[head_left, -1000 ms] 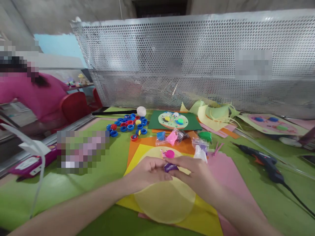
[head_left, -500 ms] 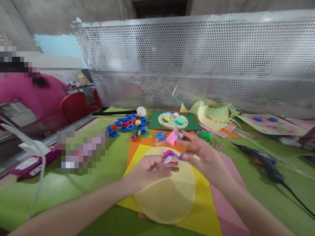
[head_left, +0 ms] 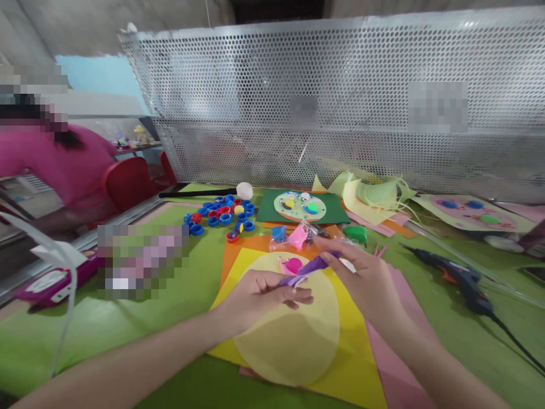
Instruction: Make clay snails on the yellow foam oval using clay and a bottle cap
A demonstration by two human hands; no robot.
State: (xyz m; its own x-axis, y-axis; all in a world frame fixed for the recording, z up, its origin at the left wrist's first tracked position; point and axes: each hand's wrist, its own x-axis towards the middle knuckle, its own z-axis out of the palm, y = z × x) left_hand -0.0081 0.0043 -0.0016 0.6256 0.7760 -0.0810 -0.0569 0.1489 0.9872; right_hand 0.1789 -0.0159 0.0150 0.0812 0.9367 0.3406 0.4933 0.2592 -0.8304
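at the far left a person in a pink top sits by a red chair, beyond the left edge of the table. its green top lies bare along the left side, beside the left forearm. a cluster of bottle caps sits further back, well apart from the hands. a perforated metal screen closes the far edge across the whole width. the left hand is over a pale yellow paper circle, fingertips pinched on the lower end of a purple clay strip. the strip runs up and rightward, clear of the paper, to the right hand, which pinches its upper end. a small pink clay shape lies on the circle just behind the strip. at the right a hot glue gun lies on open green, well apart from the right hand.
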